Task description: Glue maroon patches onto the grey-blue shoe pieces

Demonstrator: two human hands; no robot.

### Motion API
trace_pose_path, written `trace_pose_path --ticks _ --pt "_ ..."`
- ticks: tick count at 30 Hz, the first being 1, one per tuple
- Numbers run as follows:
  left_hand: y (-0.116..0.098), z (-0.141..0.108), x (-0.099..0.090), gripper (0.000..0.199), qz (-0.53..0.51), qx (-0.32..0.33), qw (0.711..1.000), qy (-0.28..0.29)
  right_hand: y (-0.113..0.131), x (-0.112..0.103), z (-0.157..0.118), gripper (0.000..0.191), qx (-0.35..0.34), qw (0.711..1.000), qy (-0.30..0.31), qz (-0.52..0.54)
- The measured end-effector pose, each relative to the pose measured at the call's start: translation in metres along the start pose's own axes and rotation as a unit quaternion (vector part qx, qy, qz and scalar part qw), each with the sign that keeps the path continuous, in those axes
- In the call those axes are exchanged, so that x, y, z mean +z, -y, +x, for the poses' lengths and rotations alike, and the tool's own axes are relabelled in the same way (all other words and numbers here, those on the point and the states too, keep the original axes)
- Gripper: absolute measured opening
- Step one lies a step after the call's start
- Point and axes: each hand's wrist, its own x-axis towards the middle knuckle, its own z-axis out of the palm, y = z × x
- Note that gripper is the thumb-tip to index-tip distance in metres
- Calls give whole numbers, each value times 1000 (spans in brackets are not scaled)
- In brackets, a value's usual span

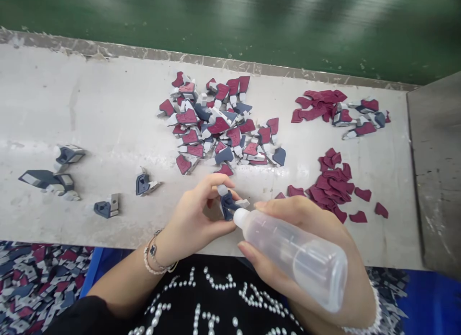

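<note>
Between the fingertips of my left hand [194, 212] is a small dark blue and light grey plastic part [227, 204], its hollow side facing up. My right hand [306, 220] is wrapped round a translucent squeeze bottle [295, 258] with a white cap, tilted toward the part. The bottle's thin tip meets or nearly meets the hollow of the part. Beyond my hands lies a heap of grey, blue and maroon assembled parts [219, 126]. Loose maroon pieces [331, 184] lie in a pile to the right of my hands.
Several blue-grey parts [104, 209] lie apart on the left of the white worktop [118, 119]. Farther right are more maroon pieces [320, 104] and a few assembled parts [365, 116]. A metal panel [437, 172] bounds the right end. Bins of parts [39, 282] sit below the near edge.
</note>
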Motion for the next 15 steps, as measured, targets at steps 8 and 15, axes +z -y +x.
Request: trace_pose_path --ticks 8,15 --pt "1 -1 0 52 -14 2 1000 4 1 -1 2 30 -20 999 -14 -27" --pt "1 -1 0 53 12 5 1000 9 3 -1 3 32 4 999 -44 26"
